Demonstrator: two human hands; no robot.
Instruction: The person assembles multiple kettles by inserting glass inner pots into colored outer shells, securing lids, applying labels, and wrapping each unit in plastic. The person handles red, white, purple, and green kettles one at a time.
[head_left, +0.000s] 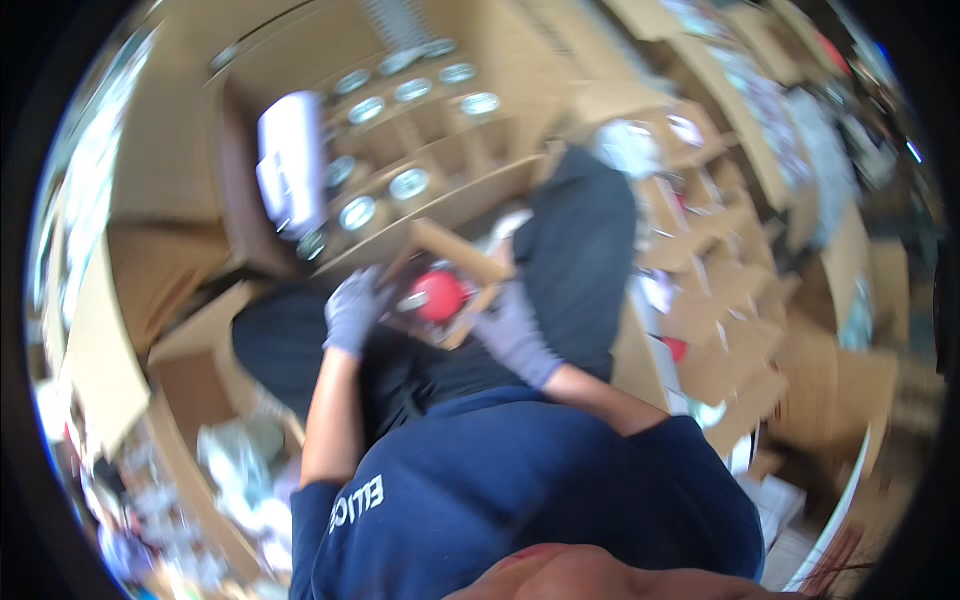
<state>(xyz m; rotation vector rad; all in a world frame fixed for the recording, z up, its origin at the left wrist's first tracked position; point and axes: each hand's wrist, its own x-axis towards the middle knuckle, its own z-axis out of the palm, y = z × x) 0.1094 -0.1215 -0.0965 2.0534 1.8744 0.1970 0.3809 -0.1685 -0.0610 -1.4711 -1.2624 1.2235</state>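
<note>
Between my knees I hold a small open cardboard box (482, 262) with both gloved hands. A red round thing (438, 296) with a pale spot on it shows inside; blur hides its exact kind. My left hand (352, 312), in a grey glove, grips the box's left side, the fingers curled at its edge. At the opposite side, my right hand (518, 335) in a matching glove is closed on the wall, its fingers partly hidden. Just beyond my hands stands a large open carton (440, 208) with several round silver-topped jars (409, 184) between cardboard dividers.
A white rounded bundle (291, 165) stands at the large carton's left side. To my right is a divided cardboard carton (715, 255) with white and red things in its cells. Another open carton (185, 400) at lower left holds clear plastic wrapping (240, 460).
</note>
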